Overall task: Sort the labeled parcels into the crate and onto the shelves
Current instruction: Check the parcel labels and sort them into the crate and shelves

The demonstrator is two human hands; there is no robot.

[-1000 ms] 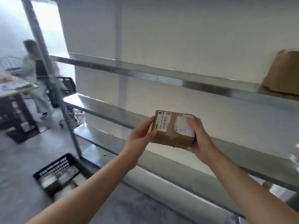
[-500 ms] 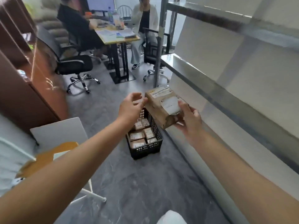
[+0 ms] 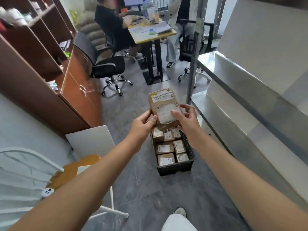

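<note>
One labeled parcel pinched between left hand and right hand, above the crate

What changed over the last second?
The parcel moved from in front of the shelves down toward the black crate on the floor. The left hand, loosened midway, grips it again. The right hand kept its hold; the crate stayed put.

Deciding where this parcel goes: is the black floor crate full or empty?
Mostly full: labeled cardboard parcels cover the black crate's visible floor; the held parcel hides its far end.
</note>
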